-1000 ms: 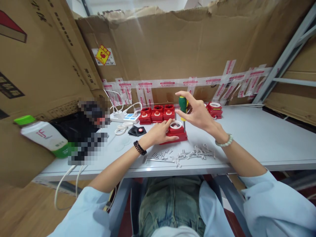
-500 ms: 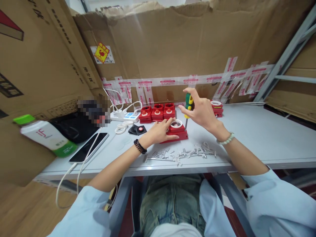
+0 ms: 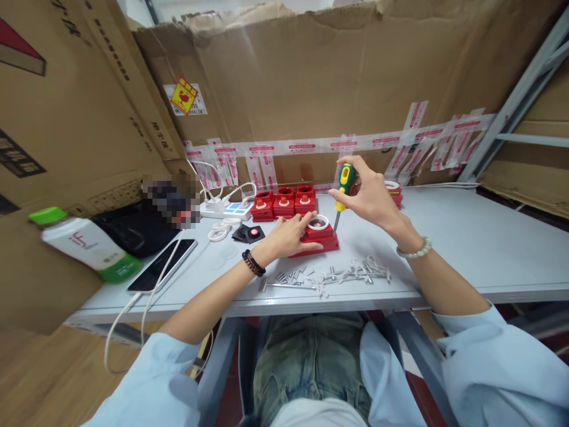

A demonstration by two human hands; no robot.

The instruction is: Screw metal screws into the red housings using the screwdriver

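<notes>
A red box-shaped housing (image 3: 326,242) with a white ring (image 3: 318,222) on top sits on the table in front of me. My left hand (image 3: 291,236) presses on its left side, fingers wrapped over the top and thumb along the front. My right hand (image 3: 368,191) grips the green and yellow handle of a screwdriver (image 3: 345,181). The shaft slants down to the right corner of the housing, where the tip touches it. Whether a screw sits under the tip is too small to tell. Metal screws (image 3: 291,276) lie near the table's front edge.
Three red housings (image 3: 284,204) stand behind, beside a white power strip (image 3: 233,210). Another red housing (image 3: 395,196) is partly behind my right hand. White rings (image 3: 219,232), black square pieces (image 3: 254,233), a phone (image 3: 163,265) and a bottle (image 3: 89,246) lie leftward. Cardboard (image 3: 302,77) walls the back.
The screwdriver's handle has tilted to the right, and my right hand has shifted right with it. My left hand stays on the housing.
</notes>
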